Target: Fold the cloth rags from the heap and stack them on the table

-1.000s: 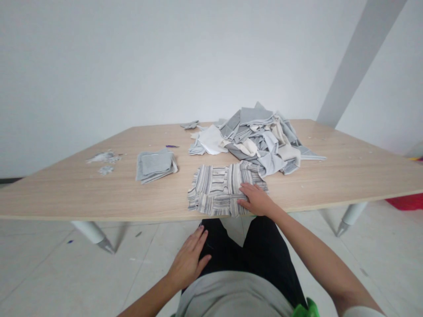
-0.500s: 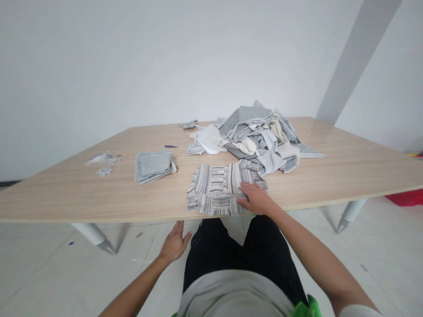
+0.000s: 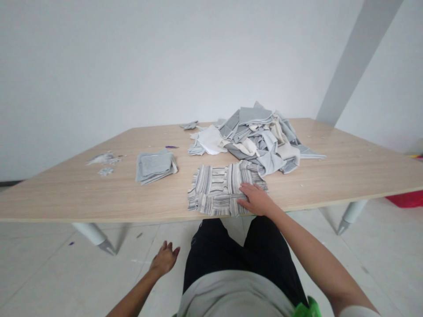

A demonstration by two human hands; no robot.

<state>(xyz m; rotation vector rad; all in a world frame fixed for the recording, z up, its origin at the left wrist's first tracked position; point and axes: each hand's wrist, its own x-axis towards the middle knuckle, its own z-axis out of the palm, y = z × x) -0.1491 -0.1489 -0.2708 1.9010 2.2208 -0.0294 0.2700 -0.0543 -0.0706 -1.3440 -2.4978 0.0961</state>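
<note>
A striped grey and cream piece of cloth [image 3: 216, 187] with ruffled edges lies spread along the table's front edge. My right hand [image 3: 256, 199] rests flat on its right part, fingers stretched out and gripping nothing. Off the table, below its front edge and to the left of my legs, hangs my left hand [image 3: 165, 258], empty, with the thumb apart from the fingers. Behind the striped cloth and touching its upper right corner is a large heap of grey, white and cream cloth pieces [image 3: 257, 136].
A stack of folded grey cloths [image 3: 156, 166] sits left of the striped piece. Behind it lies a small purple tool [image 3: 172, 147], its kind unclear. Loose thread scraps [image 3: 105, 159] lie farther left on the wooden table [image 3: 99, 193]. A wall stands behind.
My left hand has dropped down and to the left, away from the table edge. My right hand and the striped cloth stay where they were.
</note>
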